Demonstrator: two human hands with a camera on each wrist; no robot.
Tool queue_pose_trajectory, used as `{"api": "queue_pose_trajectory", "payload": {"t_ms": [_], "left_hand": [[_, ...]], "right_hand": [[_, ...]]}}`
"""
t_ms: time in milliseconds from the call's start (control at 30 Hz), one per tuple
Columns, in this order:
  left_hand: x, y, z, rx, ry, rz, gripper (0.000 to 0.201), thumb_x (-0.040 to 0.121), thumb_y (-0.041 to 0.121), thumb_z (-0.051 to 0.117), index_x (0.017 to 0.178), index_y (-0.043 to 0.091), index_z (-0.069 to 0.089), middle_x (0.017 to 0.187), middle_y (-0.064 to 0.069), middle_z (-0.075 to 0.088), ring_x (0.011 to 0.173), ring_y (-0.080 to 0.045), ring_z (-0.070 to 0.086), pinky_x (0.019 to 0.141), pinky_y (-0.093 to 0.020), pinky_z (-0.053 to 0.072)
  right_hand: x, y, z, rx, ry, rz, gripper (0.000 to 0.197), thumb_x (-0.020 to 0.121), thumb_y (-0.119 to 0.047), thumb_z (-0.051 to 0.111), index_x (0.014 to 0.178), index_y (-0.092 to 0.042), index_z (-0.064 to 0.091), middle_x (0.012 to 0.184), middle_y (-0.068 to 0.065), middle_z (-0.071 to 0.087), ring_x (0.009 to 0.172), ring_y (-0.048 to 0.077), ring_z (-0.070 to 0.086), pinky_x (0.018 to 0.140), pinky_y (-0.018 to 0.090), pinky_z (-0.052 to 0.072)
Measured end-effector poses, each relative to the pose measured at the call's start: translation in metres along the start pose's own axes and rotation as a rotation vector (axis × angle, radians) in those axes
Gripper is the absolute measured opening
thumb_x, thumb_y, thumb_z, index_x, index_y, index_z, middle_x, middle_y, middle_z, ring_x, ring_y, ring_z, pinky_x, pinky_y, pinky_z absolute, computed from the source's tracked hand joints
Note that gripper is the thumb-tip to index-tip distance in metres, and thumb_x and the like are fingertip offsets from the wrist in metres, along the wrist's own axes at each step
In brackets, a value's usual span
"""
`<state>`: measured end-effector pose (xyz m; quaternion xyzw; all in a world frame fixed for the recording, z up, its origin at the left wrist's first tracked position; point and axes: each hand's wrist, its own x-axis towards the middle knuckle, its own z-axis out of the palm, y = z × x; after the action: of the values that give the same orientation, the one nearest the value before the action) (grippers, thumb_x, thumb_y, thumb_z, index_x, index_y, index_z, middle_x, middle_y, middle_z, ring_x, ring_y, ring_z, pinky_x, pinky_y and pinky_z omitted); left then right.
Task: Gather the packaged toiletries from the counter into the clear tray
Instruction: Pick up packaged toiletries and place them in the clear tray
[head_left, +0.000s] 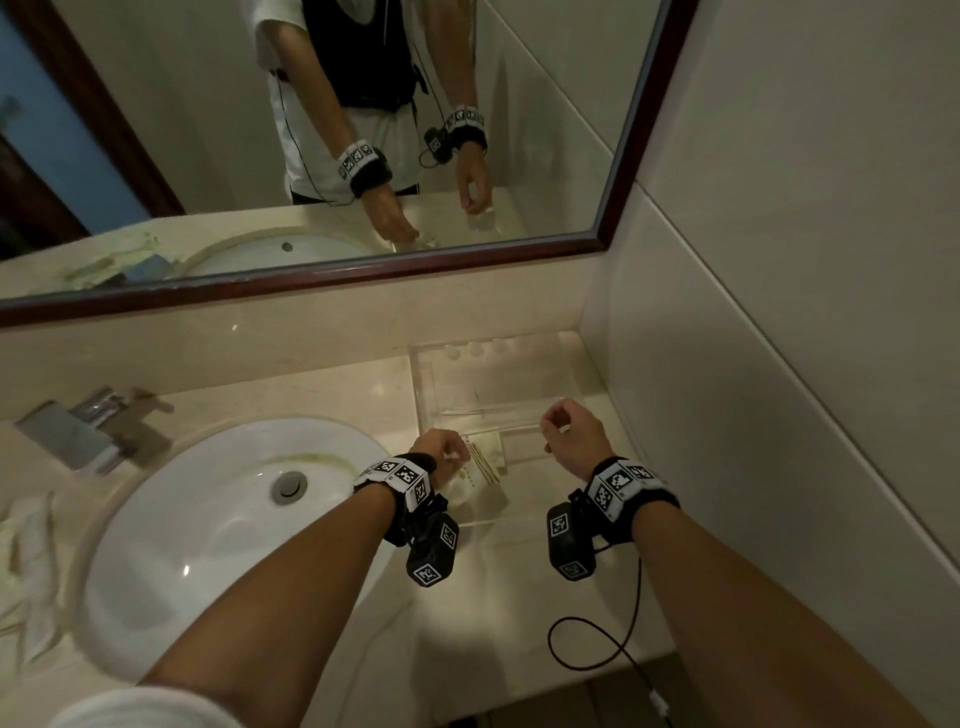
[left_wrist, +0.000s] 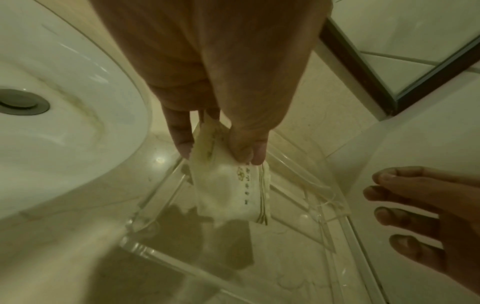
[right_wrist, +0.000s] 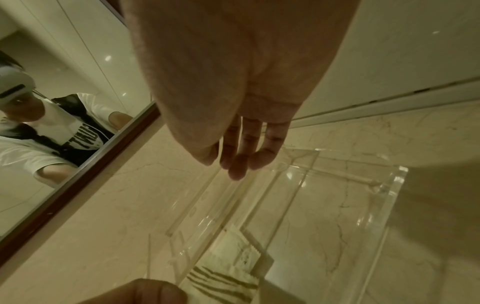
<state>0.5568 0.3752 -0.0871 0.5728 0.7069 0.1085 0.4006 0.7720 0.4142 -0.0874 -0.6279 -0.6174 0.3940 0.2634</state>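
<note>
A clear acrylic tray (head_left: 417, 382) with several compartments sits on the counter in the corner by the right wall. My left hand (head_left: 457, 458) pinches a white toiletry packet (head_left: 482, 467) with green stripes and print, and holds it low over the tray's near left part. In the left wrist view the packet (left_wrist: 233, 195) hangs between thumb and fingers of that hand (left_wrist: 218, 154), above the tray's wall (left_wrist: 155, 254). My right hand (head_left: 553, 431) hovers over the tray's right side with fingers relaxed and nothing in it (right_wrist: 233, 162).
A white sink (head_left: 208, 519) with a chrome faucet (head_left: 88, 426) lies left of the tray. More pale packets (head_left: 26, 561) lie on the counter left of the sink. A framed mirror (head_left: 363, 270) runs along the back. A black cable (head_left: 597, 639) dangles off the counter's front.
</note>
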Motion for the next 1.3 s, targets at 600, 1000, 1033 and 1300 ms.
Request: {"api": "queue_pose_trajectory", "payload": {"t_ms": [600, 1000, 1033, 1300], "left_hand": [[0.019, -0.007, -0.005, -0.065, 0.14, -0.102, 0.013, 0.083, 0.004, 0.065, 0.089, 0.01, 0.074, 0.089, -0.004, 0.065, 0.086, -0.021, 0.063, 0.076, -0.024, 0.049], [0.015, -0.012, -0.006, 0.077, 0.062, -0.032, 0.018, 0.081, 0.019, 0.07, 0.097, 0.011, 0.072, 0.093, -0.004, 0.062, 0.085, -0.018, 0.059, 0.073, -0.021, 0.045], [0.014, -0.009, -0.003, 0.051, 0.029, -0.039, 0.016, 0.082, 0.019, 0.069, 0.096, 0.011, 0.072, 0.089, -0.003, 0.062, 0.08, -0.016, 0.059, 0.07, -0.022, 0.046], [0.013, 0.002, 0.022, -0.004, -0.399, -0.064, 0.03, 0.089, 0.011, 0.058, 0.118, 0.009, 0.065, 0.11, -0.016, 0.07, 0.07, -0.015, 0.063, 0.086, -0.036, 0.057]], "right_hand": [[0.008, 0.007, 0.008, -0.011, -0.028, 0.02, 0.014, 0.089, -0.012, 0.059, 0.078, -0.02, 0.055, 0.084, 0.003, 0.065, 0.081, 0.031, 0.067, 0.076, 0.039, 0.055], [0.01, 0.003, 0.012, 0.005, -0.039, 0.027, 0.02, 0.089, -0.01, 0.058, 0.074, -0.023, 0.054, 0.083, 0.003, 0.063, 0.082, 0.032, 0.067, 0.077, 0.04, 0.056], [0.011, 0.002, 0.012, 0.006, -0.043, 0.026, 0.021, 0.089, -0.01, 0.058, 0.073, -0.023, 0.053, 0.083, 0.002, 0.063, 0.081, 0.032, 0.067, 0.074, 0.038, 0.056], [0.011, 0.002, 0.011, 0.0, -0.052, 0.023, 0.015, 0.09, -0.009, 0.057, 0.077, -0.017, 0.055, 0.084, 0.005, 0.062, 0.073, 0.031, 0.067, 0.054, 0.021, 0.048]]}}
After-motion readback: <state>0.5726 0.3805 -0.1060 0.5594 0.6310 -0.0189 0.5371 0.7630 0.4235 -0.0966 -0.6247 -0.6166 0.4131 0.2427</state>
